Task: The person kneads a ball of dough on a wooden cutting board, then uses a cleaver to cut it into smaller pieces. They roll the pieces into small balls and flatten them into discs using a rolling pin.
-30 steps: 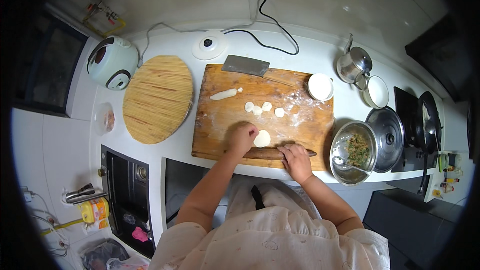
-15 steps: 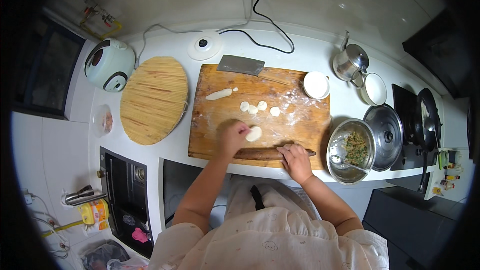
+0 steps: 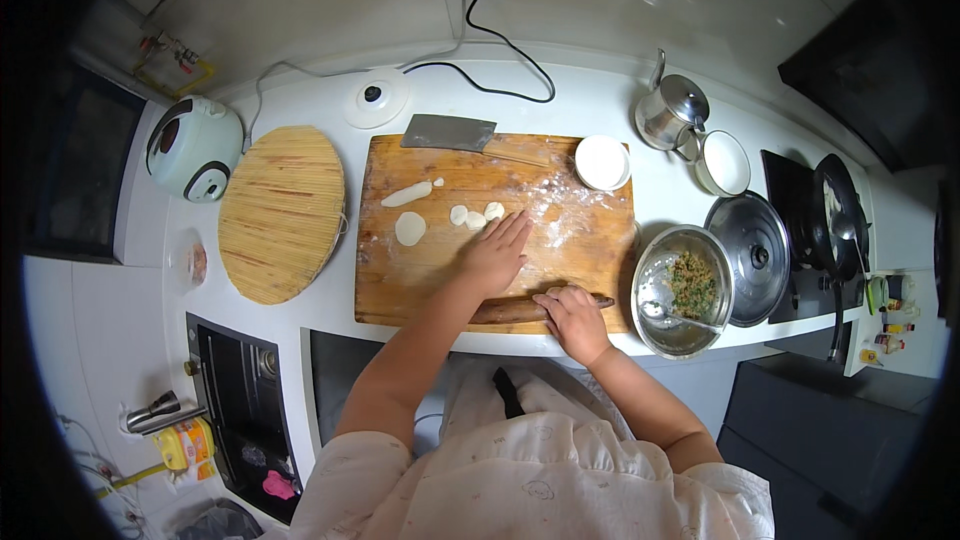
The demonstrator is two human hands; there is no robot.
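Note:
My left hand [image 3: 497, 256] lies with fingers stretched out on the floured wooden board [image 3: 590, 260]; whatever is beneath its palm and fingers is hidden. Just beyond it sit small white dough pieces [image 3: 475, 221], close together. A flat round dough wrapper [image 3: 410, 229] rests farther left, below a short dough roll [image 3: 407, 194] with a little bit of dough beside its end. At the board's near edge my right hand [image 3: 574, 322] is closed over the right part of a dark brown rolling pin [image 3: 508, 310].
A cleaver [image 3: 448, 131] and a white bowl of flour [image 3: 603, 163] are at the board's far side. To the right stands a steel bowl of chopped filling [image 3: 692, 285] beside a pot lid [image 3: 757, 258]. A round straw-coloured mat [image 3: 280, 215] lies at left.
The dough wrapper has gone from beside my left hand to the board's left side. My left hand has let go of it and moved right and away, flattening out. My right hand stays on the rolling pin.

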